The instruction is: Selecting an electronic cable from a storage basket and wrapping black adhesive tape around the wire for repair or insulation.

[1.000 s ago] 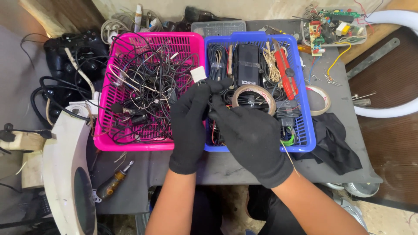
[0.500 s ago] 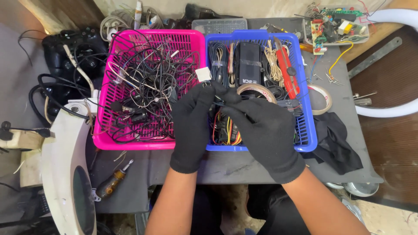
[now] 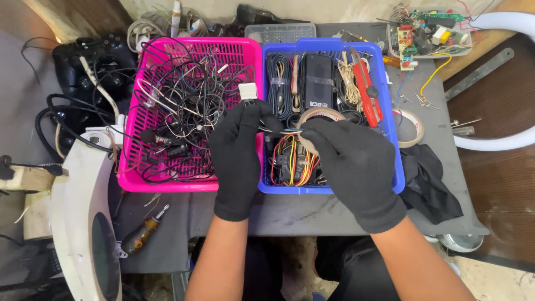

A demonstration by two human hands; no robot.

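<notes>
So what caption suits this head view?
Gloved left hand and right hand stretch thin wires above a blue basket.

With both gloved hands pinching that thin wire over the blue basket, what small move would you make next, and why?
Probably lift the thin wire slightly: the left hand and right hand pinch it above the blue basket, just over tangled coloured wires that might snag it.
</notes>
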